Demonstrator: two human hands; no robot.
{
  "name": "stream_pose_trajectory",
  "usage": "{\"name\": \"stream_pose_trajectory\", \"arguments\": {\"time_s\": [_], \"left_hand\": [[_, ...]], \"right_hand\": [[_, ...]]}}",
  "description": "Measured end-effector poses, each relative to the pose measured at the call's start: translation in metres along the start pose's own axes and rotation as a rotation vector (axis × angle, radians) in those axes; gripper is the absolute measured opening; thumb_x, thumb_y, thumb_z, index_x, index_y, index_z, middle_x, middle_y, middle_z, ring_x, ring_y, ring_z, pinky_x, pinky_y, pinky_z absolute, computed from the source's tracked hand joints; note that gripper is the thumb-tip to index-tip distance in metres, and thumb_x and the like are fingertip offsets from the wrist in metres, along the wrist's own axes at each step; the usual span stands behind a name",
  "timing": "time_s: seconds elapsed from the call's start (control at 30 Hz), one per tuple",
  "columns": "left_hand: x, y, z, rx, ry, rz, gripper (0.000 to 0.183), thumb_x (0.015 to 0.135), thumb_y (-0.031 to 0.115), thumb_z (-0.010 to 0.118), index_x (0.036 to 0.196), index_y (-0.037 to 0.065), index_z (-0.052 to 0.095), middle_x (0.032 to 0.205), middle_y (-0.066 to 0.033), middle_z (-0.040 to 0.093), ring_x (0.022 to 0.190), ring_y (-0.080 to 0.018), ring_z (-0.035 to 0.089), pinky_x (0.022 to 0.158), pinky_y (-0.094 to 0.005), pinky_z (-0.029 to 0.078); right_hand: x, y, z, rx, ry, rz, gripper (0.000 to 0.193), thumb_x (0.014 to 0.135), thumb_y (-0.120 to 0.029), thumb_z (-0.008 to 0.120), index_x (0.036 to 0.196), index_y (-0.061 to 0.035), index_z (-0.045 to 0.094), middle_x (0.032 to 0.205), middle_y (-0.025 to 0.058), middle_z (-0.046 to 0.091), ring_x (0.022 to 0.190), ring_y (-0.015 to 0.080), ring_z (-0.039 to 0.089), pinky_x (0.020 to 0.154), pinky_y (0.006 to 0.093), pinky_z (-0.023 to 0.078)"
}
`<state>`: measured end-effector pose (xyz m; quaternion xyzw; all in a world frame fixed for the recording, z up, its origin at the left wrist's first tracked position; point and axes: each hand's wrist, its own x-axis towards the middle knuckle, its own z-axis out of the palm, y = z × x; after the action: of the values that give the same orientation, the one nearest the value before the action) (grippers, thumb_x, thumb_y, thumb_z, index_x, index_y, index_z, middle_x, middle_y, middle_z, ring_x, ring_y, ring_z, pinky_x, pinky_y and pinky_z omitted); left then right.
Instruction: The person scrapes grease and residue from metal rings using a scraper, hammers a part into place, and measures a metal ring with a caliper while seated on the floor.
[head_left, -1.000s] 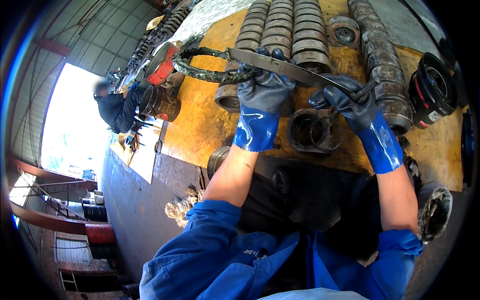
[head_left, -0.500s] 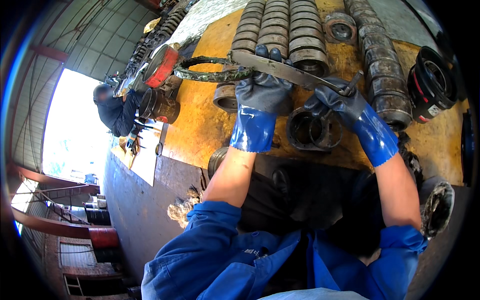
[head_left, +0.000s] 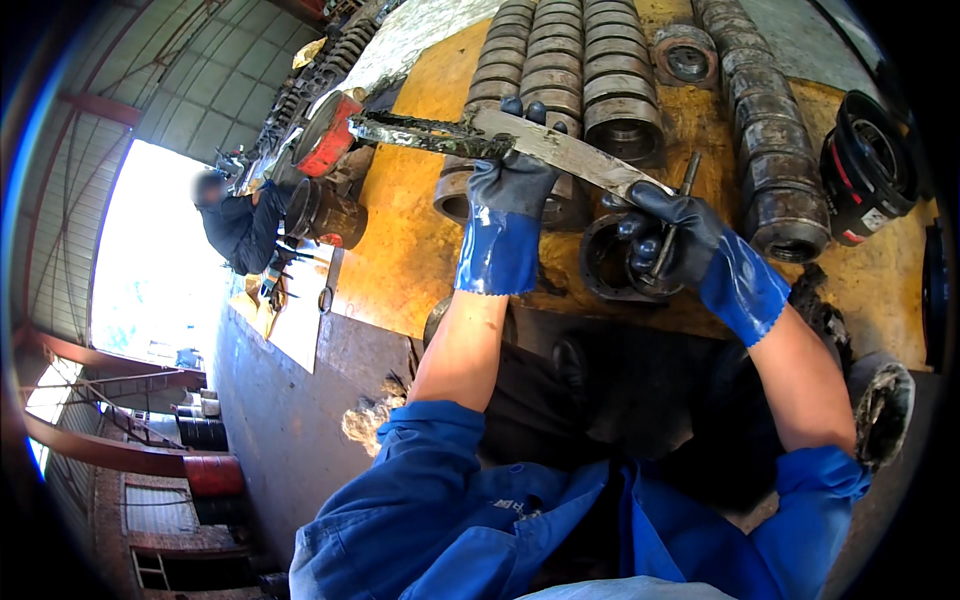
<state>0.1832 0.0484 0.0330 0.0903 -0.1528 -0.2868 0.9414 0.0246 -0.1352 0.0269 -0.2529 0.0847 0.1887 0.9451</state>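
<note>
Head view shows your left grip (head_left: 513, 185) clamped on a grimy ring (head_left: 430, 140) that juts out to its left; you see it nearly edge-on, so its opening is hard to make out. Your right grip (head_left: 688, 235) is closed round one end of a flat blade (head_left: 575, 152), which slants up to the left grip and covers part of its fingers; fingertips (head_left: 535, 112) poke out above. A dark rod (head_left: 691, 172) crosses your right grip, partly lost among the fingers. Just below-left of that grip, those fingers hide part of an open round housing (head_left: 591, 258), its inside too dark to read. Well to the right stands a black bucket (head_left: 845, 210) with a dark round part inside; lower right, a tub (head_left: 907, 405) holds black gunk. Your left forearm runs nearly straight up, your right leans inward.
</note>
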Motion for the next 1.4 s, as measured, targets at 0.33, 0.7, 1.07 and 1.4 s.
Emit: {"name": "stream_pose_trajectory", "arguments": {"time_s": [0.33,0.7,1.07,1.4], "left_hand": [[0.011,0.031,-0.026,2.544,-0.045,0.585,0.031,0.088,0.027,0.054,0.111,0.009,0.063,0.107,-0.0089,0.065,0.102,-0.0229,0.059,0.090,-0.0344,0.045],[-0.007,0.063,-0.026,2.284,0.167,0.627,0.030,0.079,0.030,0.067,0.102,0.010,0.065,0.089,-0.0087,0.067,0.081,-0.0267,0.065,0.072,-0.0334,0.051],[-0.021,0.092,-0.035,2.323,0.051,0.661,0.019,0.081,0.008,0.062,0.100,0.005,0.067,0.090,-0.0144,0.068,0.086,-0.0249,0.065,0.072,-0.0335,0.051],[-0.018,0.099,-0.045,1.666,0.011,0.326,0.030,0.083,0.029,0.068,0.090,0.000,0.066,0.075,0.0003,0.062,0.064,-0.0079,0.052,0.059,-0.0244,0.042]], "right_hand": [[-0.007,0.002,0.000,0.190,-0.088,0.146,0.021,0.092,-0.021,0.058,0.098,-0.0005,0.061,0.072,0.0092,0.065,0.051,0.0129,0.057,0.046,0.0269,0.047],[-0.022,0.000,0.001,0.220,-0.030,0.154,0.027,0.093,-0.026,0.057,0.101,0.0000,0.061,0.072,0.0062,0.065,0.048,0.0083,0.054,0.043,0.0225,0.043],[-0.030,-0.003,-0.016,0.233,-0.089,0.160,0.035,0.093,-0.029,0.054,0.110,0.0010,0.059,0.073,0.0038,0.065,0.049,0.0067,0.058,0.041,0.0198,0.046],[-0.043,-0.009,-0.014,0.207,0.047,0.121,0.029,0.090,-0.024,0.059,0.103,0.0021,0.059,0.083,0.0109,0.068,0.055,0.0094,0.063,0.040,0.0166,0.052]]}}
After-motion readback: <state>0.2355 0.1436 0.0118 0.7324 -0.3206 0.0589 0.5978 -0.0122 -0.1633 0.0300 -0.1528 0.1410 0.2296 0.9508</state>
